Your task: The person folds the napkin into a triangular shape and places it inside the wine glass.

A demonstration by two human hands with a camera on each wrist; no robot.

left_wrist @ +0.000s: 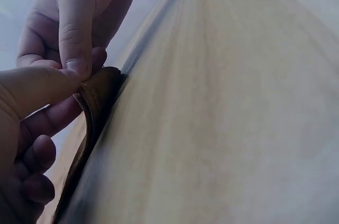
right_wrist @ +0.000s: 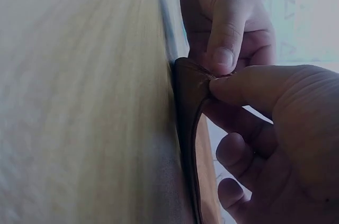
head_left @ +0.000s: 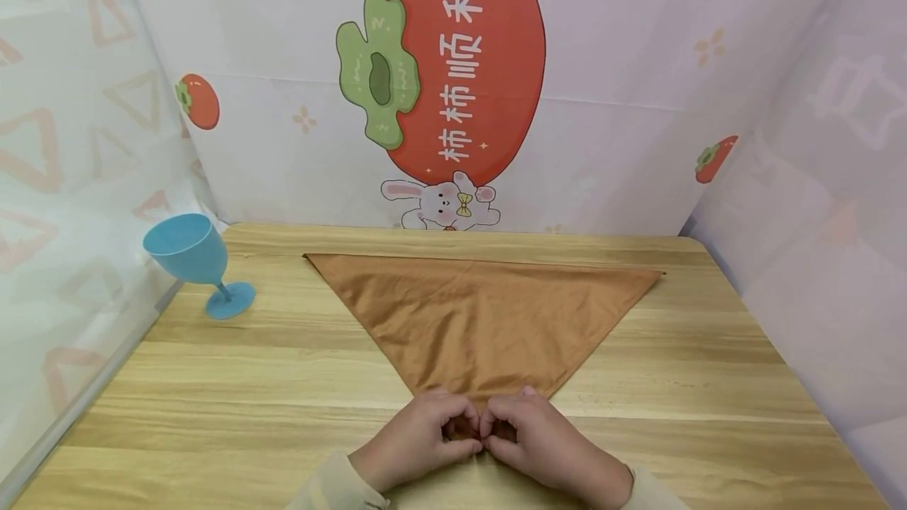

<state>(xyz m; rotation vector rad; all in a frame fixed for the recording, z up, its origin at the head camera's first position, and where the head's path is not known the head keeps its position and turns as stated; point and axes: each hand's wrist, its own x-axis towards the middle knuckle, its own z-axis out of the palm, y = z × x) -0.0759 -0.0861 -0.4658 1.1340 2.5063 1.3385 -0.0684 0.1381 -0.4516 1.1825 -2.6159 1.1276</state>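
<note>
A brown cloth (head_left: 489, 313) lies on the table as a triangle, its long edge at the back and its point toward me. Both hands meet at that near point. My left hand (head_left: 425, 435) pinches the cloth between thumb and index finger. Right beside it, my right hand (head_left: 546, 439) pinches the same corner, thumb and index fingertips nearly against the left ones. In the left wrist view the pinched cloth edge (left_wrist: 95, 102) rises a little off the tabletop. The right wrist view shows the corner (right_wrist: 188, 83) lifted and bent between both thumbs, with the other fingers curled loosely below.
A blue plastic goblet (head_left: 191, 254) stands upright at the table's left side. The wooden table (head_left: 283, 415) ends at a patterned backdrop (head_left: 602, 101) behind, with hanging sheets on the left and right.
</note>
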